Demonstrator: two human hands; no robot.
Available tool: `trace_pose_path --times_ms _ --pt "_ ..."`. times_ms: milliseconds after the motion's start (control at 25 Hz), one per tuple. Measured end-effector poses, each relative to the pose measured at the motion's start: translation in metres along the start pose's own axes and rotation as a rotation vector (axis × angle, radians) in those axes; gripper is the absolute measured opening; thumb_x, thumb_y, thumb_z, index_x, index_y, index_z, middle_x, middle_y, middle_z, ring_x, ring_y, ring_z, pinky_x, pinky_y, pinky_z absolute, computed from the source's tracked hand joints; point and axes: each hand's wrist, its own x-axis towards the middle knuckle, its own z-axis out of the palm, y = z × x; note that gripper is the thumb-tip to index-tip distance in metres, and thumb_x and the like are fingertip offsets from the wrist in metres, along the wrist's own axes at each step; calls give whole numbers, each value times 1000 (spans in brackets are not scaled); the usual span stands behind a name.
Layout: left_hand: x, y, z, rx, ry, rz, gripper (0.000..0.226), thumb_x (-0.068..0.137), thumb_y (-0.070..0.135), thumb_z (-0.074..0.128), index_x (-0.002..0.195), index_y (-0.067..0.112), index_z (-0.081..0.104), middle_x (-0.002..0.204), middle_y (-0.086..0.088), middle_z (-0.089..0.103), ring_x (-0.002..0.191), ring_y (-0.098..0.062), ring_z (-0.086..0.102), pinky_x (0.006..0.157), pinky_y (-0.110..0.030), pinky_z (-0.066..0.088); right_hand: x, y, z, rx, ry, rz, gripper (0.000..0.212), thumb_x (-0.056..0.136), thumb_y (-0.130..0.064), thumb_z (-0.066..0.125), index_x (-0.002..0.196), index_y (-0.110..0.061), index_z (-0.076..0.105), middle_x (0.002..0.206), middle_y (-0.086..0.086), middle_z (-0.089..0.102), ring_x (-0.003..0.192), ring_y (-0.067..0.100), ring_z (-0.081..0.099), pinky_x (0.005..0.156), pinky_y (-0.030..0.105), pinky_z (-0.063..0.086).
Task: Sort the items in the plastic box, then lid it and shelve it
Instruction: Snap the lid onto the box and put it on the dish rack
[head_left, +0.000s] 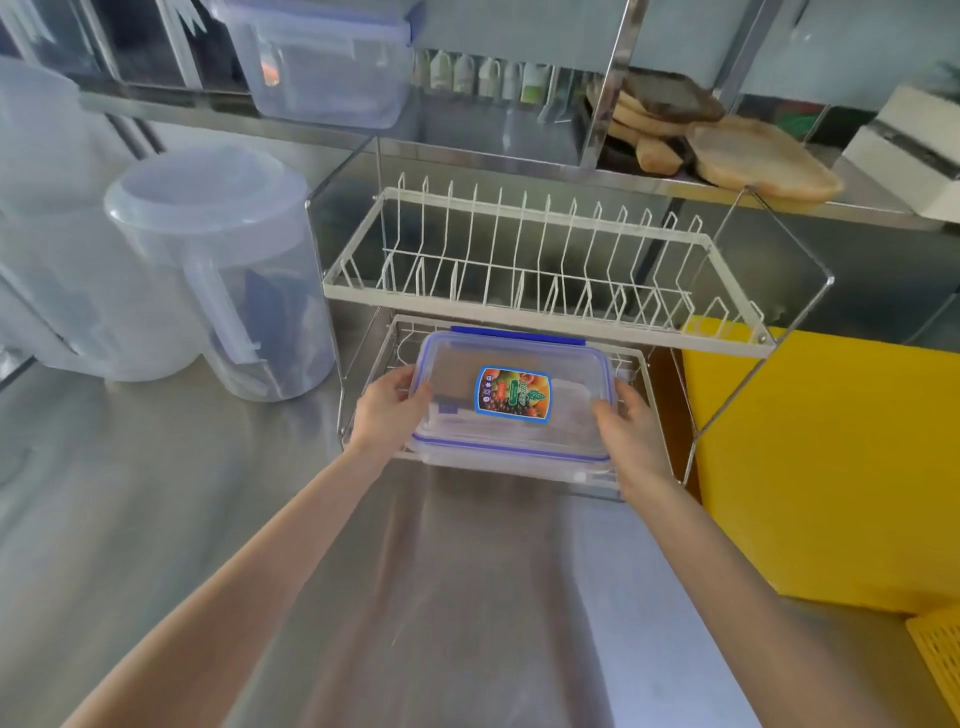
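Starting at the left of the frame: a tall translucent pitcher (228, 270) with a frosted lid and moulded handle stands on the brushed stainless counter (156, 493), smooth and faintly streaked. Behind it, upper left, a second clear lidded tub (322, 62) sits on a steel ledge.

Lower centre-left, the left hand (387, 410) grips the left short side of the plastic box (514, 410), fingers curled over the lid edge. The box lies between both hands, in the centre of the frame, partly pushed onto the lower tier of a wire rack (530, 270); its near edge overhangs the front rail. Box is rectangular with rounded corners, clear plastic, pale contents showing dimly through. Its lid (452, 374) is on, transparent, rimmed by a blue seal, a blue latch visible at the far side. A colourful fruit-print label (514, 395) is stuck on the lid's middle.

Above the box, the rack's upper tier is white coated wire with a row of upright plate dividers, set in a thin chrome frame.

Right of centre, the right hand (631, 431) clasps the box's right short side, thumb on the lid. Hands are apart, each clamped on an opposite end.

Upper right, flat brownish boards (748, 150) lie stacked on a shelf. Far right, a bright yellow panel (831, 467), matte and flat, rests on the counter beside the rack.
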Motion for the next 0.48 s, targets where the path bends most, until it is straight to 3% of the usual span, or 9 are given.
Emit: trace_pose_path --times_ms 120,240,320,480 --pt "20 -1 11 -15 -11 17 32 90 16 50 120 11 60 95 2 59 91 -18 54 74 -23 41 22 5 7 -19 13 21 43 93 -10 42 136 -15 44 127 3 56 115 23 55 103 42 44" --pt "34 -5 17 -28 -22 -7 33 90 17 50 122 13 58 100 0 62 94 -19 56 84 -23 39 35 10 13 -30 0 27 45 93 -11 42 138 -14 41 137 9 53 124 28 51 107 41 41" --pt "43 -11 20 -18 -36 -21 34 90 17 49 123 14 58 102 2 62 95 -18 57 88 -25 41 41 13 15 -24 0 42 45 94 -9 41 139 -13 40 135 11 54 122 29 52 100 35 43" --pt "51 -20 27 -28 -47 -27 35 89 16 48 123 14 58 111 -6 70 105 -26 64 95 -36 47 52 14 19 -29 11 59 48 95 -11 42 142 -14 35 142 10 48 127 29 48 105 41 42"
